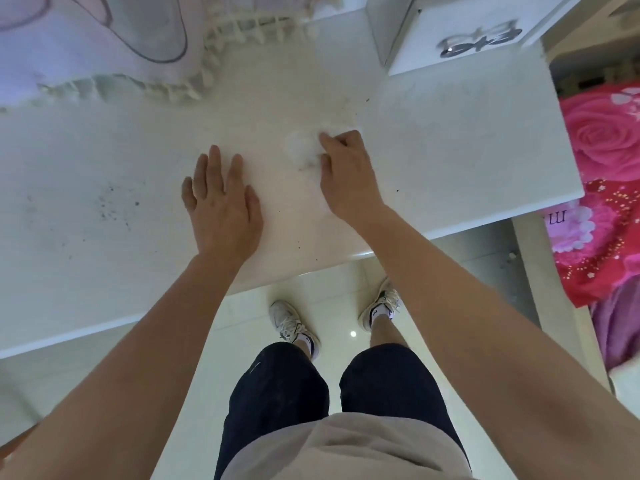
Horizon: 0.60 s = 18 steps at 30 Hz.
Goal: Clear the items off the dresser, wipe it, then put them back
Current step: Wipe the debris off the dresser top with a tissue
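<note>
A person is standing over the white dresser (86, 271), its top already cleared of loose items, and is wiping it down. At far left, a scatter of dark specks (114, 206) is lying on the surface, near a lace-trimmed cover (114, 84) draped along the back edge. The left hand (221, 202) is resting flat on the top, fingers straight and slightly spread, holding nothing. Just to its right, the right hand (346, 171) is curling its fingers around a crumpled white wipe (301, 152) and pressing it onto the middle of the surface. Further right, a small white drawer unit (467, 32) with a bow-shaped handle is sitting on the back corner, and pink floral bedding (606, 161) is showing beyond the dresser's end. To do the job well, the wipe likely needs to be swept in overlapping strokes towards the speckled left side, with the bracing hand lifting clear as each stroke is passing.
</note>
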{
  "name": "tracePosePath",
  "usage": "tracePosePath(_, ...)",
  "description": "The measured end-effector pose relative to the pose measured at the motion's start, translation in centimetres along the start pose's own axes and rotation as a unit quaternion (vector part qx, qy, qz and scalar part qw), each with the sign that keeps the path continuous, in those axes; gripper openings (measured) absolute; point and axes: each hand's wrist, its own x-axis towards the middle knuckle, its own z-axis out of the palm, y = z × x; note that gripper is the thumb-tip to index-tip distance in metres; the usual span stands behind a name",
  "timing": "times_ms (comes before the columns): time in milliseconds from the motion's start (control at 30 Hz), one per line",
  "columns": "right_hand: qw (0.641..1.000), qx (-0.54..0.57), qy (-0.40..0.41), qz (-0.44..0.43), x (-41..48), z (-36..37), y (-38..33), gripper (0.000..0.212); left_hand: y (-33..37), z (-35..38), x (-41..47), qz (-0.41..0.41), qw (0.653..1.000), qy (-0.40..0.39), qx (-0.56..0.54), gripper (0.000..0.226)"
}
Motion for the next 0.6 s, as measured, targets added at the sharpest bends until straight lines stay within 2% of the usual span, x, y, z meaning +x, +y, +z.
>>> tracePosePath(133,0.981,0.063,0.182,0.034,-0.3,-2.3,1.7,0.037,-2.0,-0.4,0.8,0.025,0.997,-0.062,0.028,0.052)
tracePosePath(200,0.962,0.044,0.253,0.088,-0.1,-4.0,3.7,0.037,-2.3,-0.3,1.0,0.029,0.996,-0.08,0.018,0.051)
tracePosePath(267,0.945,0.017,0.285,0.16,0.3,-5.4,5.9,0.038,-2.5,-0.3,1.2,0.027,0.996,-0.084,0.015,0.05)
tracePosePath(333,0.937,-0.013,0.258,0.237,1.5,-5.9,7.6,0.038,-2.5,-0.2,1.3,0.019,0.997,-0.079,0.016,0.05)
tracePosePath(400,0.931,-0.099,0.202,0.286,3.0,-5.3,7.6,0.039,-2.4,0.0,1.2,0.018,0.997,-0.071,0.016,0.051)
tracePosePath(433,0.936,-0.14,0.176,0.269,3.9,-4.6,6.9,0.045,-2.4,0.1,1.1,0.02,0.998,-0.064,0.016,0.051)
tracePosePath(500,0.958,-0.189,0.123,0.177,5.5,-2.7,4.3,0.057,-2.6,0.2,1.2,0.021,0.998,-0.057,0.016,0.052)
tracePosePath(600,0.977,-0.208,0.029,0.044,6.3,0.4,0.1,0.065,-2.8,0.0,1.2,0.016,0.998,-0.06,0.016,0.054)
